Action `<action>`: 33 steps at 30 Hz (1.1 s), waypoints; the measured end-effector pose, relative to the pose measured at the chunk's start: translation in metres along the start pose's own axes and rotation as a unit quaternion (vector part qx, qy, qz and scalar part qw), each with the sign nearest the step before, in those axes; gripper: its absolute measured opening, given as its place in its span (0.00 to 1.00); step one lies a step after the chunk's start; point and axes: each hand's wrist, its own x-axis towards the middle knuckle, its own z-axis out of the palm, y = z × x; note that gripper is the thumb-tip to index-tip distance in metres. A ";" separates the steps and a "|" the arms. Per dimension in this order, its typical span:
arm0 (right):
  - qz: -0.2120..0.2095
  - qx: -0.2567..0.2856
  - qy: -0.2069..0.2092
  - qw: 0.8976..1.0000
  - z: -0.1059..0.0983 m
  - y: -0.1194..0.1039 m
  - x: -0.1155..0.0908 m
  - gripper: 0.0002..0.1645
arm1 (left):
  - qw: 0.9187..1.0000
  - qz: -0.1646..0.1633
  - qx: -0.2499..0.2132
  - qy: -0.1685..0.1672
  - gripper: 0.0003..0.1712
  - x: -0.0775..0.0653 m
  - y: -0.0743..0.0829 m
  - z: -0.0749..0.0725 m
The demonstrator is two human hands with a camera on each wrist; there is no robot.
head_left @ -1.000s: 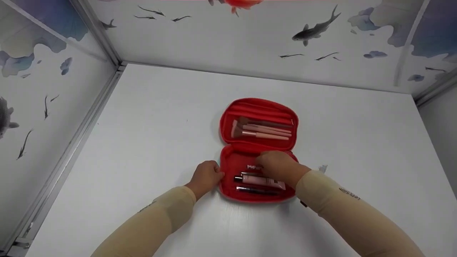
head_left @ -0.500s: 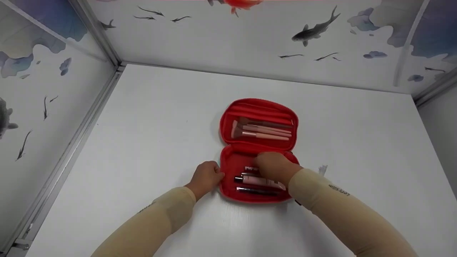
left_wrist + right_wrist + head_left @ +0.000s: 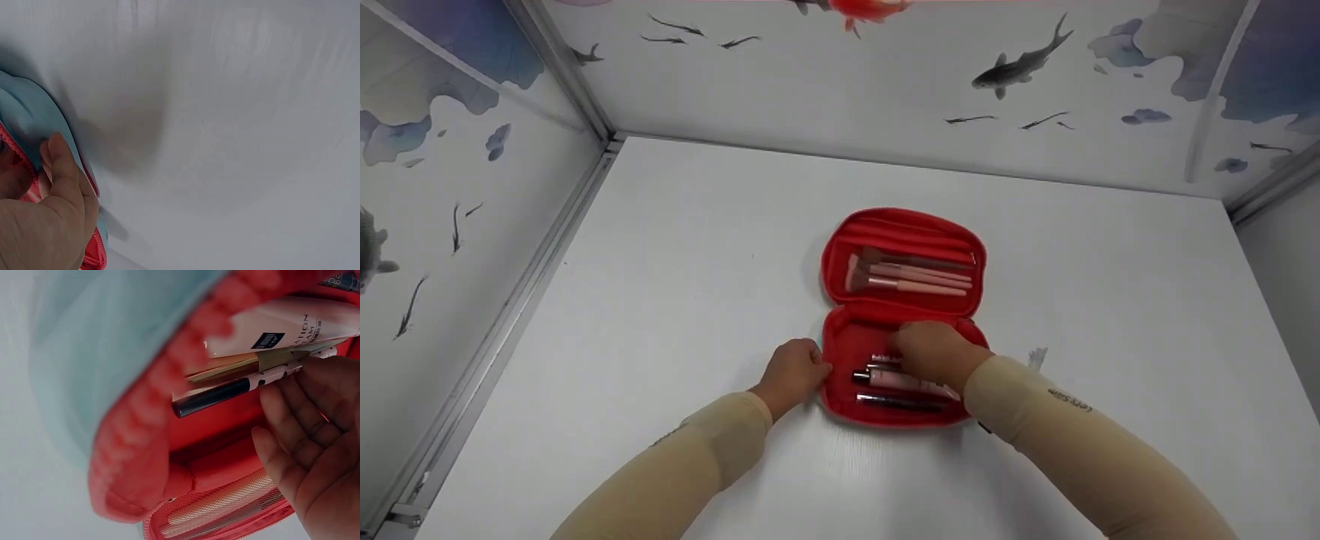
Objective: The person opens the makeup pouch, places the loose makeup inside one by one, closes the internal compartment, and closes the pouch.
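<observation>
A red-lined makeup case (image 3: 856, 334), pale blue outside, lies unzipped and spread flat. My left hand (image 3: 793, 369) pinches the left rim of its lower half, thumb inside and fingers against the outer shell in the left wrist view. Inside that half, my right hand (image 3: 936, 349) holds a slim makeup pen (image 3: 214, 398) with a black cap and pale pink, dark-spotted barrel between thumb and fingers. Right beside the pen is a gold and olive stick (image 3: 270, 359). A pink cream tube (image 3: 896, 381) lies nearer the front, then a dark slender tube (image 3: 900, 403).
Several makeup brushes (image 3: 930, 287) sit behind mesh in the case's upper half. The white table (image 3: 682, 247) runs back to walls printed with fish. Right of the case, a small translucent tag (image 3: 1038, 358) shows beside the right sleeve (image 3: 1065, 420).
My right hand has shifted slightly left, and the spotted pen has moved toward the front, closer to the stick and cream tube. The left hand stays at the rim.
</observation>
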 end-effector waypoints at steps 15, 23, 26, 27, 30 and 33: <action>-0.013 0.015 0.020 1.000 -0.004 0.006 -0.007 0.07 | 1.000 -0.005 -0.002 -0.002 0.13 -0.001 0.001 -0.001; -0.037 0.048 0.116 0.991 -0.006 0.024 -0.025 0.14 | 1.000 0.001 -0.006 0.012 0.13 0.000 0.001 -0.002; -0.024 0.064 0.127 0.990 -0.006 0.033 -0.031 0.16 | 1.000 -0.003 -0.009 0.007 0.13 0.001 0.001 -0.002; -0.016 0.072 0.127 0.989 -0.007 0.036 -0.032 0.17 | 1.000 -0.002 -0.008 0.007 0.13 0.001 0.001 -0.002; 0.007 0.103 0.127 0.986 -0.008 0.046 -0.037 0.19 | 1.000 0.000 -0.006 0.008 0.13 0.002 0.002 -0.003; 0.021 0.131 0.136 0.982 -0.010 0.056 -0.041 0.18 | 1.000 -0.004 -0.008 0.007 0.12 0.002 0.002 -0.003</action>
